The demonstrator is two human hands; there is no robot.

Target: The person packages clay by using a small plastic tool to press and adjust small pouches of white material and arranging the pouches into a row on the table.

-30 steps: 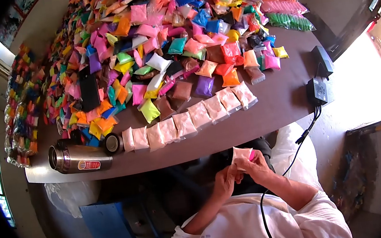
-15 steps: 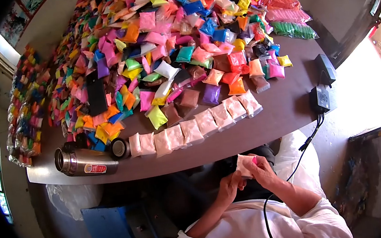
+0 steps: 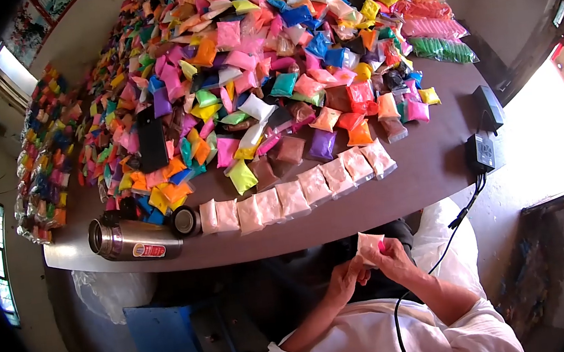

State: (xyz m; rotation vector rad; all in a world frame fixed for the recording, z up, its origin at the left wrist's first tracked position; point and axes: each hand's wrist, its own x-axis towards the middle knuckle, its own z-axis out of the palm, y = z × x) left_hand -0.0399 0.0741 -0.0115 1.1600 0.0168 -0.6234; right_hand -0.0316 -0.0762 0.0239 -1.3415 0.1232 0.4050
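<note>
Okay, so the pale pink, powdery-looking clear plastic packet [image 3: 369,244] is up off the table [image 3: 426,169], just past its near edge and over the lap. The left hand [image 3: 343,283] has its fingers closed at the low corner and the right hand [image 3: 399,267] pinches the opposite side, probably so the soft thing can't sag. A bright pink bit [image 3: 382,246] shows by the right fingers (too small to tell what it is). From the hands, a neat row of similar pale pink packets [image 3: 293,199] runs 10 to 12 o'clock, likely lined up apart from the big multicoloured packet heap [image 3: 284,85] so they don't mix. Steel flask [image 3: 122,239] lies on its side around 9.
</note>
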